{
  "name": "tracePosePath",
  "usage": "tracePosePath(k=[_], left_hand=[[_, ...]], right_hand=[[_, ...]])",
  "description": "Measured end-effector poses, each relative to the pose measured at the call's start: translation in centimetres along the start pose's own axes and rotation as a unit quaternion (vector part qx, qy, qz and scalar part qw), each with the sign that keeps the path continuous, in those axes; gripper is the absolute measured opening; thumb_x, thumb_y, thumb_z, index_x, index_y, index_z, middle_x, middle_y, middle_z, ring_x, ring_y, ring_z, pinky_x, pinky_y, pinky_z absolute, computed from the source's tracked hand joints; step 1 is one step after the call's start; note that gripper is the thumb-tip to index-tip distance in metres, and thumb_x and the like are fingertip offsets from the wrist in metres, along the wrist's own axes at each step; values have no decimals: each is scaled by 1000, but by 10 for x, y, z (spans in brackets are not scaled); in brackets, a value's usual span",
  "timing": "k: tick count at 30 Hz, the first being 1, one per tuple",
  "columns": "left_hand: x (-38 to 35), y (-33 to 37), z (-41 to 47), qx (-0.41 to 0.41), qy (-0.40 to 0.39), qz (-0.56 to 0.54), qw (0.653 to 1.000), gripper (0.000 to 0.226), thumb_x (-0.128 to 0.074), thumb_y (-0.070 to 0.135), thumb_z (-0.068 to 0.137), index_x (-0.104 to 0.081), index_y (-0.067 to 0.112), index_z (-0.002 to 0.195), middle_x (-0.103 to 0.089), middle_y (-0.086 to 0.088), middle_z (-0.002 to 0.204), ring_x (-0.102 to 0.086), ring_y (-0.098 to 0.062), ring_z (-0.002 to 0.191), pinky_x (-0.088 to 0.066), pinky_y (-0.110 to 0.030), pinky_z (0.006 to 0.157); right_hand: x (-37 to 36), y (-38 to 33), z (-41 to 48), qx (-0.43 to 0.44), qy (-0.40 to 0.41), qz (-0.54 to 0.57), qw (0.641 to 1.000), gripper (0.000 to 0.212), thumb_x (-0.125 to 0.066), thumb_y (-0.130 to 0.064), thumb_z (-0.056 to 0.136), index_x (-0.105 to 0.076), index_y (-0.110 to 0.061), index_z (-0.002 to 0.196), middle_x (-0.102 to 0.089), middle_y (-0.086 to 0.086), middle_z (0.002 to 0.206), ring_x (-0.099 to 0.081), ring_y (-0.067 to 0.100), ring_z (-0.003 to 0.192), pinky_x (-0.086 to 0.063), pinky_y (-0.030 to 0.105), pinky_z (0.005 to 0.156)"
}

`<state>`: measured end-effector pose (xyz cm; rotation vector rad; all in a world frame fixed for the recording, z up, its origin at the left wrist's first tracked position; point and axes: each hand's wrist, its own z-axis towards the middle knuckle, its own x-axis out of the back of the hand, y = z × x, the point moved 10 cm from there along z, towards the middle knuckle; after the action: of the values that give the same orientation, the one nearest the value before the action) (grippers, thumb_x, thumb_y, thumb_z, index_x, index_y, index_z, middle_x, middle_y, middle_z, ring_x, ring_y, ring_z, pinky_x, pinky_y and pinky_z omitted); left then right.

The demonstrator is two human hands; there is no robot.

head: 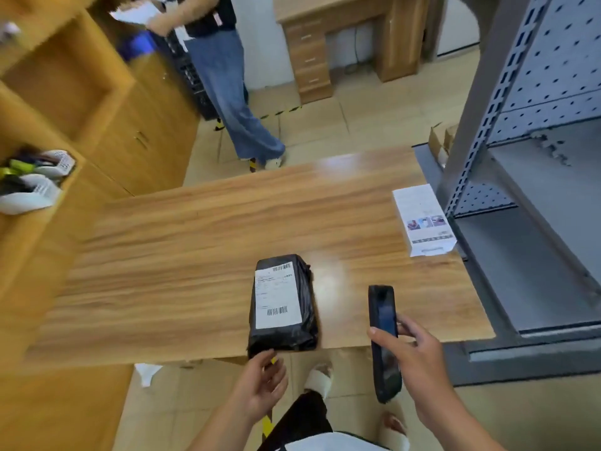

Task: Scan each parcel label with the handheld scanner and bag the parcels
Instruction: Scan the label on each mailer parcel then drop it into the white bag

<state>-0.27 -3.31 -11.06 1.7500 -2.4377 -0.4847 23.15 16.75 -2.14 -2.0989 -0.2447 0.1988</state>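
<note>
Your left hand (260,382) hangs open and empty just below the table (195,255) edge, where the black parcel (282,304) sits label-up, slightly overhanging; a careless nudge could tip it off. Your right hand (413,359) grips the handheld scanner (383,340), angled aside, risking a missed barcode.

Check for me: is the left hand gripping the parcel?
No. The left hand hangs open just below the table edge, near the parcel end but not closed on it.
</note>
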Motion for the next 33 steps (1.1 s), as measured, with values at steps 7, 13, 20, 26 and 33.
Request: tracePosePath(k=[7,13,20,26,33], left_hand=[[8,17,-13,-84,-30,39,995,20,-64,12,92,-68,7,111,-64,-10,93,-61,-21,83,-55,-34,67],[-5,149,-37,-338,63,234,910,12,-60,9,96,-69,17,99,-73,-8,90,-70,-20,76,-53,-26,57],[-92,234,-30,-476,-23,543,692,34,-80,17,82,-67,23,113,-66,2,113,-60,-22,114,-46,-34,91],[-118,187,9,-427,-56,812,394,113,-78,65,68,-19,28,158,-16,-1,164,-17,-25,149,-21,-42,120],[-98,153,39,-434,-91,785,433,122,-72,73,66,-9,25,159,4,-2,167,5,-21,153,-6,-41,123]], right_hand=[[2,-3,-11,-12,-17,-6,1000,50,-91,-28,69,-62,-28,110,-65,-7,105,-71,9,71,-49,20,49],[11,-19,-25,-2,17,-27,999,64,-89,-44,58,-65,-26,114,-64,-4,111,-63,13,90,-49,31,65],[5,-28,-41,-15,63,-57,996,100,-84,-62,35,-67,-22,125,-65,4,118,-67,30,101,-57,47,82],[-30,-68,-51,8,32,-219,975,85,-89,-57,53,-61,-29,128,-65,-7,115,-71,18,85,-55,31,60],[-77,-120,-54,31,-1,-539,842,82,-73,-75,43,-65,-25,108,-60,-8,111,-63,13,88,-55,32,72]])
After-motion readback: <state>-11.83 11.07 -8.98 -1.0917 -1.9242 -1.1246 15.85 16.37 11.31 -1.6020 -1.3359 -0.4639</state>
